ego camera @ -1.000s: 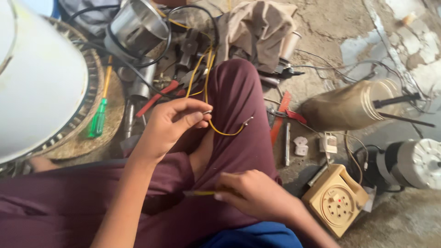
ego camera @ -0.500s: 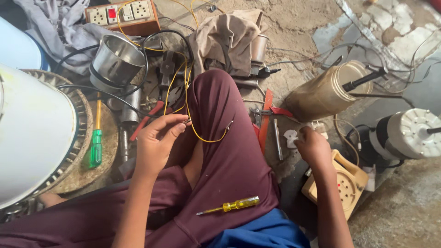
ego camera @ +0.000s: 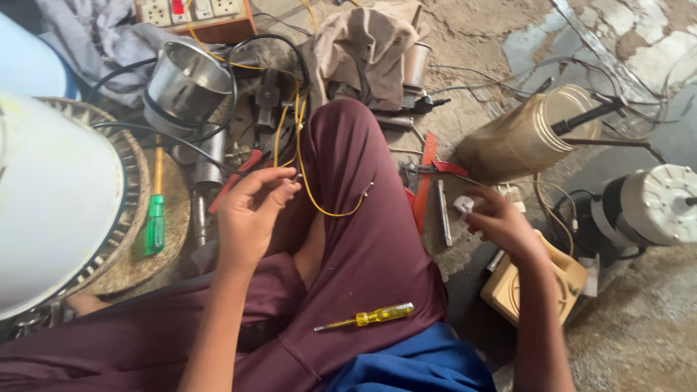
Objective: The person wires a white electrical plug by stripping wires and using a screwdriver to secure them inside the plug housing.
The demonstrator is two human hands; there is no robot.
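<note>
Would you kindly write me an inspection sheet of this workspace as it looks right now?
Surface: bare, dusty concrete floor; the person sits on it.
Job's things: yellow wire draped over the maroon-clad knee; small white part.
Clutter: yellow screwdriver on the lap, green screwdriver, red-handled pliers, steel pot, tan cylinder, beige box, brown cloth.
Hands: left hand pinches the wire's end in its fingers; right hand grips the white part.
Cables: black cable loops round the pot.
Surroundings: socket board, white motor, white fan housing.
</note>
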